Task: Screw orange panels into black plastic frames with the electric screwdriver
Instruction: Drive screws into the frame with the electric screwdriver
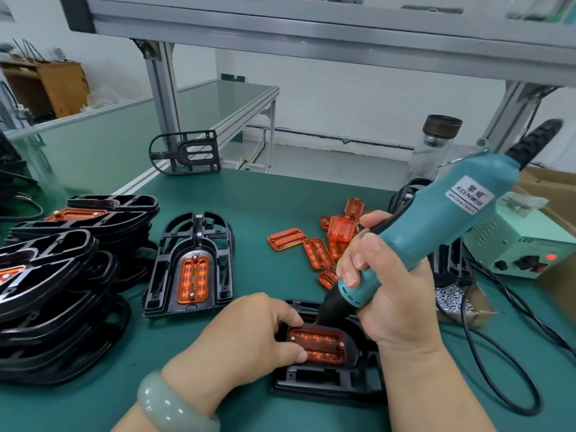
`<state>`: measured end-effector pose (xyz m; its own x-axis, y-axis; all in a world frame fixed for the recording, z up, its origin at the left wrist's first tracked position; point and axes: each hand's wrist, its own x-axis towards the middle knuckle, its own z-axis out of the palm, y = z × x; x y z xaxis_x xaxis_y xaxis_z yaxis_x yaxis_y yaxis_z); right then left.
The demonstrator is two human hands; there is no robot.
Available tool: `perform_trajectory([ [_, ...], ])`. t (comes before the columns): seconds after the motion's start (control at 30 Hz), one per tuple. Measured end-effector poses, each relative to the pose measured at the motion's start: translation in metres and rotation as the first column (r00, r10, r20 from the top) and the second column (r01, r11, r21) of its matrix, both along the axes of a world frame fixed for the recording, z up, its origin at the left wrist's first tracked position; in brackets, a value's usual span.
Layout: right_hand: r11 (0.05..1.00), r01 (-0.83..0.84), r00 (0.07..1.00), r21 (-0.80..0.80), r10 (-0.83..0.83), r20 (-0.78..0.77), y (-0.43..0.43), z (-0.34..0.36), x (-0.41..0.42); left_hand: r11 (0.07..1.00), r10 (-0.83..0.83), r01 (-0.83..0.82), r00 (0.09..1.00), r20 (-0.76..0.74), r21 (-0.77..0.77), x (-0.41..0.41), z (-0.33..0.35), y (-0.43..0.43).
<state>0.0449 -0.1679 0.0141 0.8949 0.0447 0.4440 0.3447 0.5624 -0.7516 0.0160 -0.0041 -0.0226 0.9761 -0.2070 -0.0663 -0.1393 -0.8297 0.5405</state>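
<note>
While right hand [383, 294] wraps screwdriver [436, 219], tip hidden | left hand [249, 335] pinches orange panel [318, 342] | frame [324, 383] part-covered

A green desk [265, 194] carries a pale power box [514, 251] at the right, with a red lamp lit on its front. Behind it stands a clear bottle [433, 154] with a dark lid. An aluminium shelf [311, 32] spans overhead. A wooden cabinet [53, 85] stands far left, beyond a second desk [199, 104].

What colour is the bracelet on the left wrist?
The bracelet is pale grey-green, head view.
</note>
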Motion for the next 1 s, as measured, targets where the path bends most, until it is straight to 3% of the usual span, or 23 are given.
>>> perform_trajectory([
  [0.17, 0.995, 0.088, 0.996, -0.038, -0.088, 0.002, -0.007, 0.002, 0.003, 0.999, -0.038, 0.038, 0.999, -0.013, 0.001, 0.004, 0.009, 0.004],
  [0.37, 0.987, 0.151, 0.988, 0.056, -0.150, -0.023, -0.025, 0.006, 0.007, 0.998, -0.043, 0.034, 0.981, 0.191, 0.046, 0.021, 0.011, -0.016],
  [0.57, 0.965, 0.216, 0.976, 0.146, -0.211, -0.052, -0.042, 0.006, 0.011, 0.968, -0.182, 0.153, 0.974, 0.138, 0.197, 0.033, 0.002, -0.044],
  [1.0, 0.941, 0.286, 0.958, 0.181, -0.272, -0.094, -0.045, 0.003, 0.015, 0.952, -0.173, 0.142, 0.980, 0.095, 0.271, 0.016, 0.016, -0.033],
])
